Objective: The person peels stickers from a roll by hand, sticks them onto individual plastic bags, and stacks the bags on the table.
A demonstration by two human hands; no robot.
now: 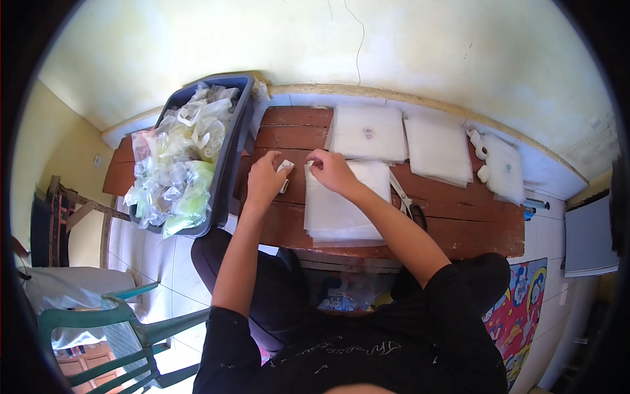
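Observation:
My left hand point(264, 178) is closed with thumb and fingers round a small white item point(285, 165), which looks like a roll or strip of labels with dark marks. My right hand point(333, 172) is pinched over the top left corner of the nearest stack of clear plastic bags point(344, 210). A tiny white piece point(310, 164) shows at its fingertips; its kind is too small to make out. Beside this stack, under my right forearm, lie scissors point(401, 194) with dark handles.
A dark tub point(244, 118) full of filled plastic bags point(177, 157) stands on the left of the brown wooden table point(279, 223). Further bag stacks point(367, 131) point(438, 148) point(504, 167) lie along the back, with white rolls point(481, 148) between two. A green chair point(131, 328) stands lower left.

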